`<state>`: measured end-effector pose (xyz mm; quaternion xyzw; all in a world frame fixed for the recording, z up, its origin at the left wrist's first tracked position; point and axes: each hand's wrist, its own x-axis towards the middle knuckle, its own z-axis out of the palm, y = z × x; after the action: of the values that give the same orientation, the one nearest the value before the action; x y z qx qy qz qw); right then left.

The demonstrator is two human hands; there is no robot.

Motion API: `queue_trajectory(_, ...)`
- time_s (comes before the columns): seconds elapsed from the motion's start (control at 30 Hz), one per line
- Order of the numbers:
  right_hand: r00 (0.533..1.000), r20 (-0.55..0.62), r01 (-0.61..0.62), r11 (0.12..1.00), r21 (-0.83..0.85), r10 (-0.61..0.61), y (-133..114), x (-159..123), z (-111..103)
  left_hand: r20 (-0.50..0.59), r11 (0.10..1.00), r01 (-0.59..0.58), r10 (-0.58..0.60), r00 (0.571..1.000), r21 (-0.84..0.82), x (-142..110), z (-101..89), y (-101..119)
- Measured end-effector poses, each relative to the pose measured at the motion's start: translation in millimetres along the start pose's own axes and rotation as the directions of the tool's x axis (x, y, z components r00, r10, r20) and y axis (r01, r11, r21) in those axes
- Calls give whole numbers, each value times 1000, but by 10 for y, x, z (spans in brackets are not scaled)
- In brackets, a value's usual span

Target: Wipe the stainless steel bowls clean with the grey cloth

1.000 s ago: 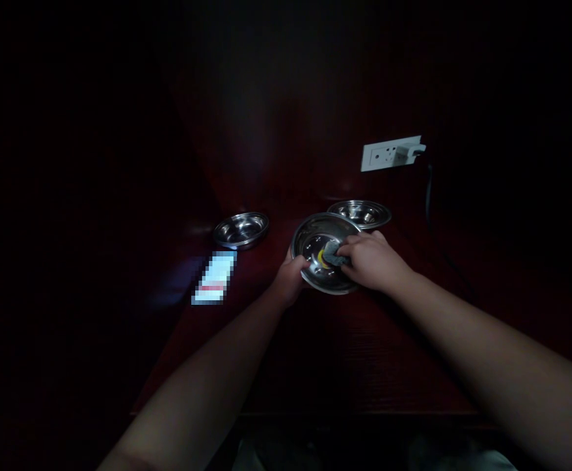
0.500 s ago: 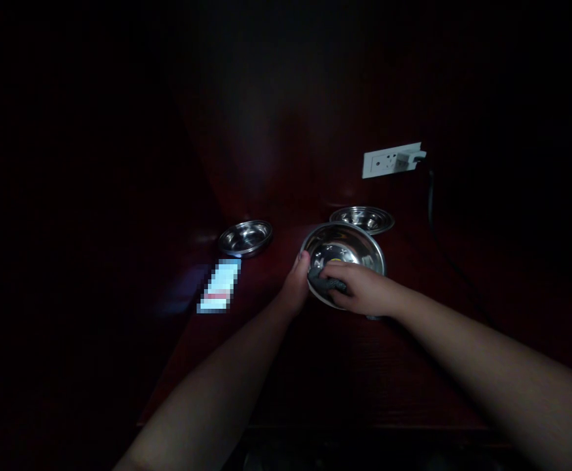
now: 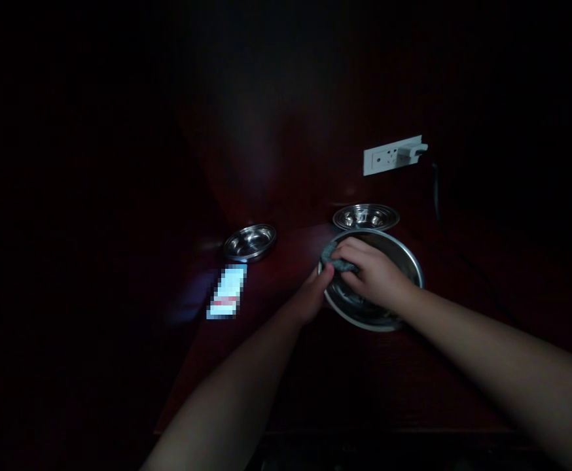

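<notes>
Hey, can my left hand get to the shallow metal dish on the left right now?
Probably not without letting go first: your left hand is holding the metal bowl. Otherwise, the way to the shallow metal dish looks free.

We see a silvery bowl with a paler, brighter rim and darker grey streaks inside. The cloth in it looks plain grey-green to us. Beyond the bowl, one dish is silver with pale, ringed edges; left of the bowl, another dish shows silver and black reflections. Nearer on that side, we find a pale blue screen, blocky-patterned, banded pinkish red. Under the bowl, our worktop is dark red.
</notes>
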<state>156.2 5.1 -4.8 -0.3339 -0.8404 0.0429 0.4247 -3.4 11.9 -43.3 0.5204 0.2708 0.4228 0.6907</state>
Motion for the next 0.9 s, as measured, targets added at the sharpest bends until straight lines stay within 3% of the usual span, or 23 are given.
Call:
queue_trajectory(0.17,997,-75,-37,975,-221,21,45,10,-56,-17,999,43,-42,999,17,-1,61,42)
queue_trajectory(0.4,993,-42,-120,854,-506,114,100,61,-143,-103,999,49,-51,993,-24,36,53,-3)
queue_trajectory(0.63,969,56,-158,776,-611,241,227,53,-147,-160,997,-77,77,984,8,32,105,40)
queue_trajectory(0.9,951,140,-142,789,-597,277,291,25,-138,-181,981,-185,193,964,61,52,95,55)
